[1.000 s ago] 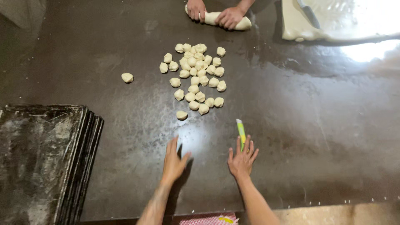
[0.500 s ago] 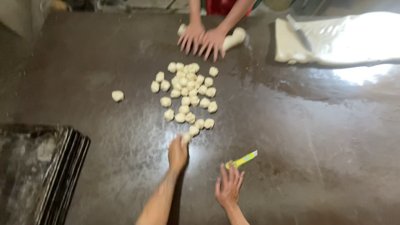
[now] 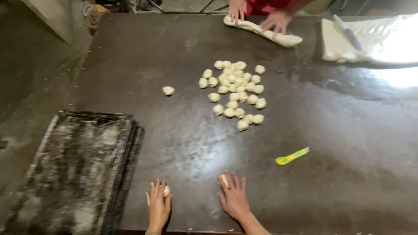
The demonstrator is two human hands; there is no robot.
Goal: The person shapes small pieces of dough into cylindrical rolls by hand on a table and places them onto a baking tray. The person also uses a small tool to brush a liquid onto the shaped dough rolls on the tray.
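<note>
Dough under left hand: a small pale piece of dough (image 3: 166, 190) sits on the dark worktop (image 3: 348, 130) at your near edge, under the fingertips of your left hand (image 3: 159, 206), which lies flat and spread over it.
Dough under right hand: a second small piece (image 3: 224, 180) shows between the fingers of your right hand (image 3: 234, 198), palm down, fingers spread, pressing rather than gripping.
Hands apart: your two hands lie side by side, well apart.
Scraper: a yellow-green scraper (image 3: 291, 156) lies to the right of your right hand, untouched.
Trays: a stack of floured dark baking trays (image 3: 78, 169) sits at your left.
Dough pile: a cluster of dough balls (image 3: 237, 93) lies mid-worktop, one stray ball (image 3: 168, 90) left of it.
Far side: another person's hands (image 3: 257, 15) rest on a long dough roll (image 3: 265, 32).
</note>
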